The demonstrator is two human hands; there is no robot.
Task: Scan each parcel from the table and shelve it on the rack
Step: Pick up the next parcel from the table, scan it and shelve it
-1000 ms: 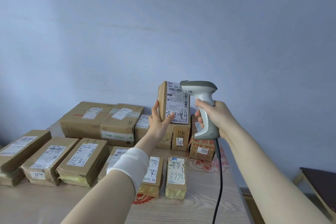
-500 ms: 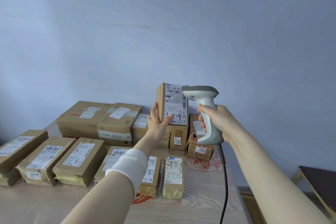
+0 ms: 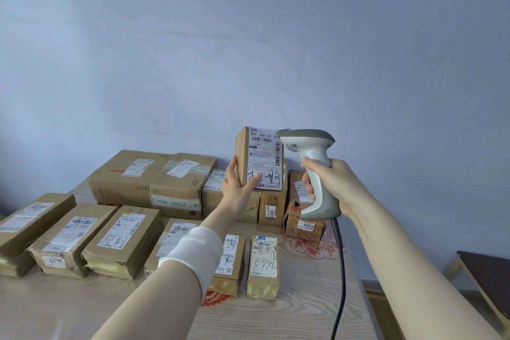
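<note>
Gripping 1 parcel (image 3: 262,159) (L hand (image 3: 238,188)), 1 scanner (image 3: 313,148) (R hand (image 3: 332,185)).

Pale wooden table (image 3: 303,312) — rows of taped cardboard parcels (image 3: 121,240), red paper-cut motifs (image 3: 311,246) among them.

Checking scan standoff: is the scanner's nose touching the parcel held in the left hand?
Cannot tell. In the head view the nose of the scanner overlaps the top right corner of the held parcel, so neither gap nor contact shows plainly.
</note>
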